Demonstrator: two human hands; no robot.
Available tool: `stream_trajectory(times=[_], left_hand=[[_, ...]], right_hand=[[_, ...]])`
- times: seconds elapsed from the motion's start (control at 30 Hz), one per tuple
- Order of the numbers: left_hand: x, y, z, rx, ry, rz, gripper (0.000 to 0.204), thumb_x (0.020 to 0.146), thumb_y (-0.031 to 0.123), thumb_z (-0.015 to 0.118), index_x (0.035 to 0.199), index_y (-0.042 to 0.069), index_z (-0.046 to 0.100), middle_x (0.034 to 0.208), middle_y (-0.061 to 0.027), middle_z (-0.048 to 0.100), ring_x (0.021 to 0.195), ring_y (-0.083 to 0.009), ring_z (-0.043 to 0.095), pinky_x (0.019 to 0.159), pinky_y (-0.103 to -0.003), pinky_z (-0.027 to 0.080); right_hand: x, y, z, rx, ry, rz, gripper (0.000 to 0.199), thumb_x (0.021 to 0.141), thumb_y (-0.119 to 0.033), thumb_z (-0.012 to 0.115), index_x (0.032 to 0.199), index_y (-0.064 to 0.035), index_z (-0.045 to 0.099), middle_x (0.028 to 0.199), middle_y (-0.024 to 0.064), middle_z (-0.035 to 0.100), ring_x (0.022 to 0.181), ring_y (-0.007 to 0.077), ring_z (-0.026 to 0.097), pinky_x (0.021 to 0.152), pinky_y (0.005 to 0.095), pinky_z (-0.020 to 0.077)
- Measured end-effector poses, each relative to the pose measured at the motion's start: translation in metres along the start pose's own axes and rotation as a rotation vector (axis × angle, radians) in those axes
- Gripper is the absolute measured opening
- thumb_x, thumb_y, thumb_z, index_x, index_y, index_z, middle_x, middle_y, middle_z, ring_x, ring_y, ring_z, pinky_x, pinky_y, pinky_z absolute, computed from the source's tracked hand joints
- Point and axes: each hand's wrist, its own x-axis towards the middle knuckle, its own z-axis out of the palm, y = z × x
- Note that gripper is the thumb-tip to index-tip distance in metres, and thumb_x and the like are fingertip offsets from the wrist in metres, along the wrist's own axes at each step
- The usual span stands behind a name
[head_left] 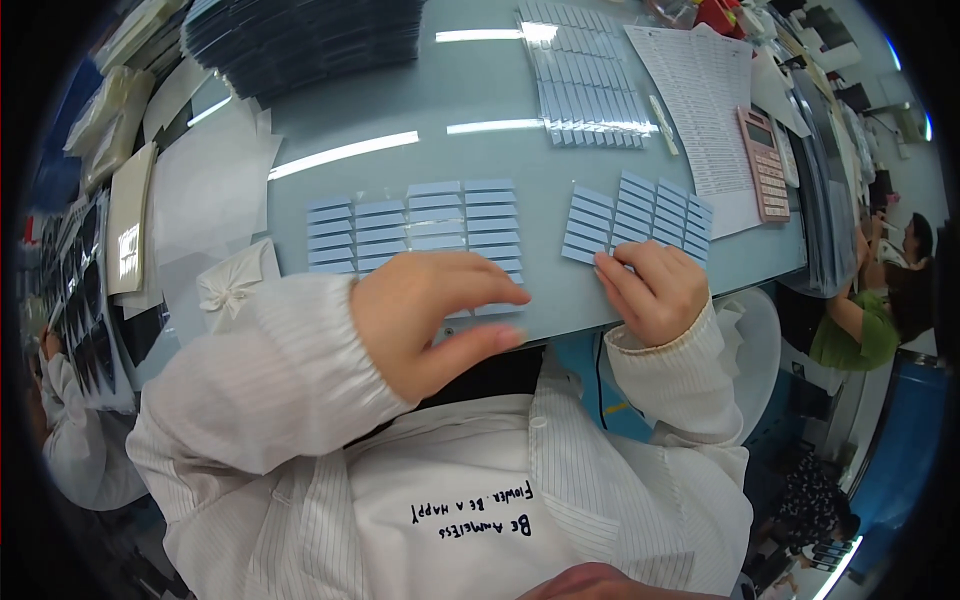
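Currently, with the pink calculator [764,165] as landmark, the left hand [425,315] lies flat, fingers spread loosely over the blue strip rows [415,228] far left of it on the desk [400,110], while the right hand [655,290], fingers curled, presses the nearer blue strip sheet [640,215], gripping nothing

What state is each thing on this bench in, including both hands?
Left hand: fingers spread, resting on the left group of strips.
Right hand: curled, fingertips on the near edge of the right strips.
Left blue strips: flat, in neat columns.
Right blue strips: flat, columns slightly angled.
Far strips: overlapped in long rows.
Pink calculator: lying flat, untouched.
Printed sheet: flat beneath the calculator.
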Motion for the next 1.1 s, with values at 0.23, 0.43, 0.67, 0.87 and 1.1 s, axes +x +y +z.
stream_trajectory(times=[0.23, 0.43, 0.67, 0.87, 1.1], left_hand=[[0.074, -0.019, 0.020, -0.383, -0.020, -0.503, 0.042, 0.097, 0.027, 0.064, 0.129, -0.001, 0.062, 0.116, -0.0150, 0.069, 0.098, -0.0209, 0.069, 0.086, -0.035, 0.056], [0.095, -0.016, 0.019, -0.391, 0.148, -0.580, 0.042, 0.097, 0.033, 0.064, 0.124, 0.000, 0.063, 0.106, -0.0114, 0.069, 0.085, -0.0160, 0.070, 0.070, -0.030, 0.058], [0.091, -0.010, 0.013, -0.375, 0.071, -0.612, 0.037, 0.098, 0.030, 0.064, 0.116, -0.002, 0.064, 0.097, -0.0099, 0.068, 0.080, -0.0145, 0.067, 0.070, -0.029, 0.058], [0.089, -0.016, 0.017, -0.425, 0.015, -0.663, 0.037, 0.099, 0.028, 0.064, 0.116, -0.005, 0.064, 0.095, -0.0112, 0.067, 0.081, -0.0168, 0.067, 0.071, -0.030, 0.059], [0.106, -0.002, 0.009, -0.528, -0.075, -0.849, 0.048, 0.099, 0.034, 0.063, 0.115, -0.011, 0.062, 0.091, -0.0149, 0.067, 0.076, -0.0215, 0.072, 0.065, -0.031, 0.061]], right_hand=[[-0.004, 0.005, 0.001, 0.004, 0.046, -0.078, 0.028, 0.064, -0.001, 0.081, 0.090, -0.0017, 0.072, 0.085, 0.0083, 0.067, 0.065, 0.0197, 0.063, 0.054, 0.0300, 0.0482], [-0.003, 0.001, 0.000, 0.122, 0.063, 0.099, 0.034, 0.065, -0.008, 0.084, 0.096, -0.0007, 0.073, 0.095, 0.0121, 0.070, 0.068, 0.0219, 0.064, 0.057, 0.0305, 0.0513], [0.012, 0.004, 0.009, -0.011, -0.014, -0.011, 0.029, 0.071, -0.012, 0.082, 0.096, -0.0006, 0.073, 0.102, 0.0120, 0.072, 0.070, 0.0195, 0.066, 0.057, 0.0309, 0.0504], [0.011, 0.003, 0.012, -0.080, 0.018, -0.098, 0.023, 0.071, -0.004, 0.081, 0.093, 0.0007, 0.073, 0.094, 0.0134, 0.074, 0.065, 0.0179, 0.067, 0.054, 0.0285, 0.0474], [0.010, 0.003, 0.006, -0.014, 0.149, -0.099, 0.021, 0.071, -0.001, 0.080, 0.091, 0.0010, 0.072, 0.087, 0.0117, 0.073, 0.063, 0.0177, 0.066, 0.053, 0.0283, 0.0454]])
